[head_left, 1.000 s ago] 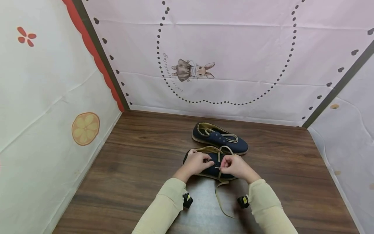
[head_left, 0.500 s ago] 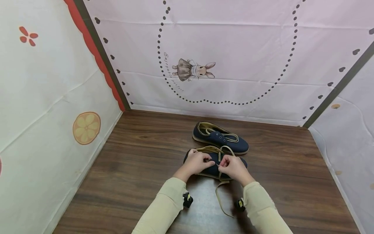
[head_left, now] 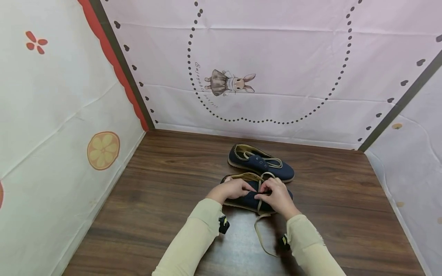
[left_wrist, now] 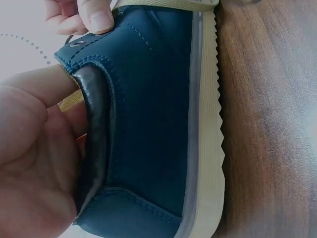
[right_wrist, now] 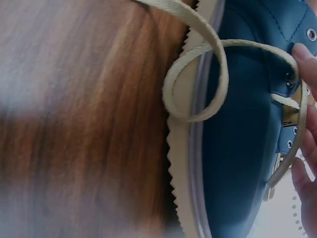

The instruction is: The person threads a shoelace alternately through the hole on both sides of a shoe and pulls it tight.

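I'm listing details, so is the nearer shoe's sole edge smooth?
No, the left wrist view shows the shoe with a toothed sole.

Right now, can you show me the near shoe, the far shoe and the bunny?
Near shoe (left_wrist: pixel 148 114), left wrist view: its blue side.
Far shoe (head_left: pixel 256 164), head view: beside its lace holes.
Bunny (head_left: pixel 230 83), head view: its chest.

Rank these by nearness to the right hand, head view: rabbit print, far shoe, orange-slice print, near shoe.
From the right hand:
1. Near shoe, at its fingertips
2. Far shoe, just beyond
3. Rabbit print, back wall
4. Orange-slice print, left wall
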{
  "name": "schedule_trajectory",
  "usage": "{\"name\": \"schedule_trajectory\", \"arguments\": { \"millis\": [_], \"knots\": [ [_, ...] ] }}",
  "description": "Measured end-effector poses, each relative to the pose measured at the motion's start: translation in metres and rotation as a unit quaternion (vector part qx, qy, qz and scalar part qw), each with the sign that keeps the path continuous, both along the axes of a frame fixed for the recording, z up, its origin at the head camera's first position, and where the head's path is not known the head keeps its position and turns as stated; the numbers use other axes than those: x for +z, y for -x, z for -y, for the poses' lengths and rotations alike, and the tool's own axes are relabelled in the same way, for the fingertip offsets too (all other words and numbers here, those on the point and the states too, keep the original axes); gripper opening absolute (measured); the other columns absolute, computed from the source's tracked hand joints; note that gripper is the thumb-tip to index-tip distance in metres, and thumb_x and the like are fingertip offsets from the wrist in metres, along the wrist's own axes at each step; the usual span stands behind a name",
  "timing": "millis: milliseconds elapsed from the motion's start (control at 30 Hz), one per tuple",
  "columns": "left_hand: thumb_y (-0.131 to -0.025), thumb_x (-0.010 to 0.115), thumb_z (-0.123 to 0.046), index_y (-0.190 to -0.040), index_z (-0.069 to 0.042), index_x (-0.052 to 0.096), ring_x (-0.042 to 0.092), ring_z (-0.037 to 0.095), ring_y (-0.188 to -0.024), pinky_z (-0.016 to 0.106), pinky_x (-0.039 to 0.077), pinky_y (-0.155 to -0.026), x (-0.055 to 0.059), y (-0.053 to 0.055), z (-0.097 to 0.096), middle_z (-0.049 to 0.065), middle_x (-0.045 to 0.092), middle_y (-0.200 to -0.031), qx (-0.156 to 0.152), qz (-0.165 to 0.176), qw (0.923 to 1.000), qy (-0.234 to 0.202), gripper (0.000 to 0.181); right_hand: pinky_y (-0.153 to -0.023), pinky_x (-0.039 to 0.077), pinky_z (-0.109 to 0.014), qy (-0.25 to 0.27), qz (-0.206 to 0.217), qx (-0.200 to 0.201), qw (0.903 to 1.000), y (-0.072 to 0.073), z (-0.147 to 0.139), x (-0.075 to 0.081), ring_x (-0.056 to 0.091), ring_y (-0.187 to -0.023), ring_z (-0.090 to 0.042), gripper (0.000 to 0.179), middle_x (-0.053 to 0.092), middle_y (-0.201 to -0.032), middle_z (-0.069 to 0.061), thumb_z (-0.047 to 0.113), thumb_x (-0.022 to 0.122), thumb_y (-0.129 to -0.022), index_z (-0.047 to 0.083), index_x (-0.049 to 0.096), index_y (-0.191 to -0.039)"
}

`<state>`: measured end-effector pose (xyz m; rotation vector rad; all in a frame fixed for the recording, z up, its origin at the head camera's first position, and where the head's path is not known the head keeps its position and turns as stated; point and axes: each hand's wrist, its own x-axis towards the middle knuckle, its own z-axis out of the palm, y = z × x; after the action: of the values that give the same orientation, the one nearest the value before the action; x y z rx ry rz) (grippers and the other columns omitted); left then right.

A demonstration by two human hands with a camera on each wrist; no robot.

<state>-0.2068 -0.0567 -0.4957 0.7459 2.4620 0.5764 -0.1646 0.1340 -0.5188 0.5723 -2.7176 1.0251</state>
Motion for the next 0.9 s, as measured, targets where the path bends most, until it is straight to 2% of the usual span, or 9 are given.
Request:
{"name": "schedule_trajectory", "arguments": {
  "millis": [167,300,367,433,533,633,700,767,900],
  "knots": [
    [-0.093,0.056,-0.015,-0.107,-0.022,0.070,0.053,0.004,-0.085,0.044,0.018,-0.101,0.001,0.000,0.000,-0.013,0.064,-0.092,-0.005,0.014,0.9999,-0.002,0.021,-0.073,0.032,-0.038,0.012,-0.053,-0.012,0.9984,-0.005,-0.002,-0.004,0.040,-0.078,-0.016,0.033,0.051,-0.079,0.005,0.025,0.085,-0.063,0.016,0.055,-0.071],
    [-0.093,0.057,-0.017,-0.099,-0.021,0.071,0.054,0.004,-0.084,0.044,0.018,-0.100,0.000,-0.003,0.001,-0.013,0.064,-0.090,0.000,-0.004,0.9996,-0.027,0.015,-0.077,0.032,-0.033,0.141,-0.104,-0.082,0.9811,-0.011,-0.005,-0.008,0.042,-0.084,-0.023,0.024,0.053,-0.085,-0.009,0.008,0.078,-0.072,0.004,0.055,-0.076],
    [-0.093,0.056,-0.018,-0.098,-0.021,0.071,0.056,0.006,-0.085,0.044,0.018,-0.101,-0.001,-0.005,0.003,-0.012,0.065,-0.091,0.005,-0.014,0.9992,-0.037,0.015,-0.077,0.033,-0.031,0.200,-0.068,-0.137,0.9678,-0.013,-0.009,-0.012,0.044,-0.085,-0.026,0.016,0.052,-0.088,-0.014,-0.001,0.070,-0.077,-0.001,0.054,-0.081],
    [-0.094,0.055,-0.018,-0.096,-0.020,0.070,0.056,0.007,-0.085,0.044,0.019,-0.101,-0.001,-0.006,0.004,-0.010,0.065,-0.091,0.013,-0.026,0.9984,-0.048,0.015,-0.078,0.035,-0.030,0.218,-0.007,-0.180,0.9592,-0.013,-0.013,-0.015,0.046,-0.086,-0.027,0.013,0.050,-0.089,-0.017,-0.010,0.059,-0.077,-0.004,0.052,-0.086],
    [-0.094,0.056,-0.019,-0.092,-0.019,0.068,0.056,0.009,-0.082,0.043,0.022,-0.098,-0.003,-0.007,0.006,-0.009,0.064,-0.088,0.034,-0.046,0.9956,-0.074,0.013,-0.079,0.037,-0.036,0.157,0.075,-0.180,0.9682,-0.009,-0.021,-0.022,0.047,-0.089,-0.029,0.025,0.051,-0.095,-0.016,-0.014,0.053,-0.071,-0.003,0.052,-0.093],
    [-0.093,0.057,-0.021,-0.090,-0.016,0.067,0.054,0.009,-0.077,0.037,0.031,-0.092,-0.008,-0.007,0.007,-0.008,0.062,-0.082,0.076,-0.062,0.9860,-0.135,0.011,-0.082,0.035,-0.039,0.113,0.082,-0.150,0.9787,-0.008,-0.023,-0.021,0.045,-0.091,-0.030,0.032,0.053,-0.096,-0.015,-0.014,0.057,-0.067,-0.001,0.055,-0.096],
    [-0.093,0.057,-0.021,-0.090,-0.013,0.066,0.053,0.010,-0.078,0.033,0.037,-0.086,-0.011,-0.007,0.008,-0.005,0.061,-0.084,0.120,-0.050,0.9703,-0.204,0.012,-0.081,0.033,-0.041,0.097,0.087,-0.143,0.9812,-0.007,-0.024,-0.019,0.043,-0.090,-0.030,0.032,0.053,-0.095,-0.014,-0.010,0.065,-0.068,0.000,0.056,-0.097],
    [-0.093,0.057,-0.018,-0.091,-0.007,0.064,0.053,0.011,-0.081,0.033,0.041,-0.082,-0.013,-0.007,0.009,0.000,0.061,-0.087,0.166,-0.018,0.9410,-0.294,0.013,-0.081,0.030,-0.043,0.079,0.097,-0.146,0.9814,-0.007,-0.023,-0.017,0.043,-0.090,-0.029,0.033,0.053,-0.093,-0.011,-0.001,0.073,-0.069,0.003,0.057,-0.098],
    [-0.096,0.050,-0.010,-0.094,0.004,0.056,0.057,0.015,-0.087,0.047,0.039,-0.091,-0.014,-0.008,0.017,0.008,0.064,-0.094,0.222,0.065,0.8457,-0.481,0.015,-0.080,0.026,-0.047,0.024,0.108,-0.132,0.9851,-0.007,-0.016,-0.017,0.041,-0.093,-0.028,0.027,0.052,-0.094,-0.007,0.014,0.076,-0.074,0.009,0.063,-0.098]
  ]
}}
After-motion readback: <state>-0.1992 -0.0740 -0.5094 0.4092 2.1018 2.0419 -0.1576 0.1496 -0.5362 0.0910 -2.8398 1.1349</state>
